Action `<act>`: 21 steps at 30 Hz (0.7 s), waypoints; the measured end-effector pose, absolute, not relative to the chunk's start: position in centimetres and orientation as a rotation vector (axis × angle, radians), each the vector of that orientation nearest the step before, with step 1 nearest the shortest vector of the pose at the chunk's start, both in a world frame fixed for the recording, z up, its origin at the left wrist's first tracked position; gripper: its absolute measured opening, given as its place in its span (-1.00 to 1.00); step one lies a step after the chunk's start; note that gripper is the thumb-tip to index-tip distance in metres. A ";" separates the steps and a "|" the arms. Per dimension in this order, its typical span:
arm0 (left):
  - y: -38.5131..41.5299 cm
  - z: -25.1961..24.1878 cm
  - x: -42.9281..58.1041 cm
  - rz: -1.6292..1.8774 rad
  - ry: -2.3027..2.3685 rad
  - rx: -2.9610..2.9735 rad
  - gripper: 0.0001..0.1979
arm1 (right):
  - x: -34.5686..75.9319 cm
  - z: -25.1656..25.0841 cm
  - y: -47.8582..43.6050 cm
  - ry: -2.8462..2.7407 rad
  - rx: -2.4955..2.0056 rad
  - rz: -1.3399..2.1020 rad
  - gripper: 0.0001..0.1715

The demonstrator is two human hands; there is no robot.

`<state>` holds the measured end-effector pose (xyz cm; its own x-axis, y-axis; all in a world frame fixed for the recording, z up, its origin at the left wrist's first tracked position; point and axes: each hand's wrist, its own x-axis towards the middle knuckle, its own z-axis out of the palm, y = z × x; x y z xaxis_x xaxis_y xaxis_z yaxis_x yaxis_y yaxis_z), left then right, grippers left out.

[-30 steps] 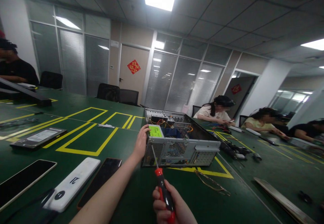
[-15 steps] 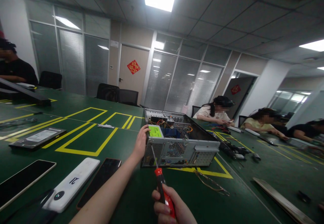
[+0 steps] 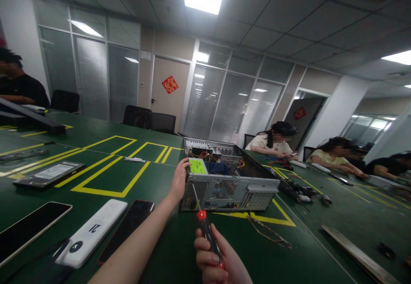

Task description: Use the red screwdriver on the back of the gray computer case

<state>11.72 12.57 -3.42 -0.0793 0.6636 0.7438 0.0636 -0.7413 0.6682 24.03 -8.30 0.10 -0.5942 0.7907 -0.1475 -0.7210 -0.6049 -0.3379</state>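
An open computer case [image 3: 226, 194] lies on the green table, its vented rear panel facing me. Inside it, wires and a blue part show beside a power supply with a bright green label [image 3: 197, 166]. My left hand [image 3: 180, 181] rests against the left side of the case near that label, fingers over the edge. My right hand [image 3: 213, 254] is wrapped round the red and black handle of a screwdriver [image 3: 208, 232]. The shaft points up and away, its tip at the rear panel's upper left; whether it touches a screw cannot be made out.
Left of my arm lie a black phone [image 3: 128, 228], a white device marked 21 [image 3: 96, 232], a larger phone [image 3: 32, 228] and a hard drive [image 3: 49, 174]. Eyeglasses [image 3: 268, 232] lie before the case. Cables [image 3: 295, 190] and people are at the right.
My right hand has turned round the screwdriver, and the handle shows a different, darker side. My left hand and the case look unmoved.
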 end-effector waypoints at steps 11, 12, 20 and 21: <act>12.3 -3.2 11.5 1.872 0.775 1.785 -0.56 | 23.9 -0.4 -8.4 -0.333 -0.302 2.190 -0.57; 12.3 -3.2 11.5 1.872 0.775 1.786 -0.56 | 24.0 -0.5 -8.5 -0.343 -0.321 2.170 -0.56; 12.5 -3.4 11.5 1.869 0.782 1.786 -0.54 | 24.3 -0.9 -9.0 -0.296 -0.410 1.971 -0.59; 12.5 -3.4 11.5 1.870 0.783 1.789 -0.54 | 24.3 -1.1 -8.9 -0.308 -0.409 1.979 -0.58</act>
<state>11.51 12.55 -3.39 -0.0717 0.6582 0.7494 0.0722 -0.7460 0.6620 24.27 -8.95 -1.06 -0.3974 0.9056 -0.1478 -0.8179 -0.4227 -0.3904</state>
